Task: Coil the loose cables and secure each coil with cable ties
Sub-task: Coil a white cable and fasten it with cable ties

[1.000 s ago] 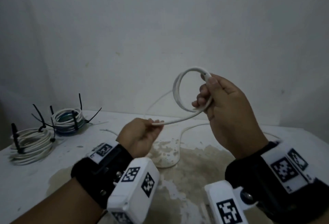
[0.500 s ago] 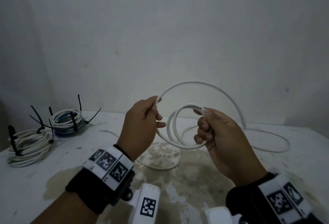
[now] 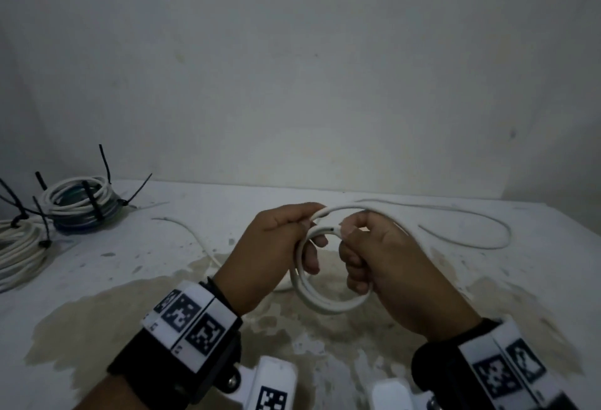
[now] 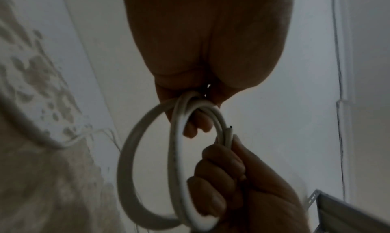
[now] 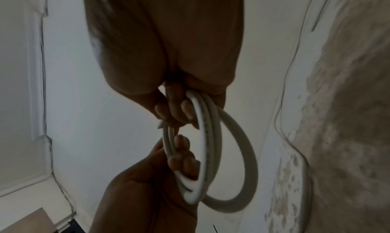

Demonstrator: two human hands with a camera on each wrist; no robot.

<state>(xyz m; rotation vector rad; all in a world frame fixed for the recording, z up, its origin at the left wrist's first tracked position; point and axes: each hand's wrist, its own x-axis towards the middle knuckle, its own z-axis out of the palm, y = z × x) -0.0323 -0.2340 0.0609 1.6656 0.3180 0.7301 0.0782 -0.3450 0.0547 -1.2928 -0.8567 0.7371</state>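
The right hand (image 5: 168, 56) grips a small coil of white cable (image 5: 211, 153) at its top. Below it, the left hand (image 5: 147, 186) curls its fingers (image 5: 181, 160) round the coil's lower side.

**A dim room, a stained desk**

We see a plain pale wall (image 3: 292, 68) with a few small marks rising behind the white desk (image 3: 536, 279). A broad brownish stain (image 3: 325, 338) spreads across the desk's near middle. The light is dim and greyish.
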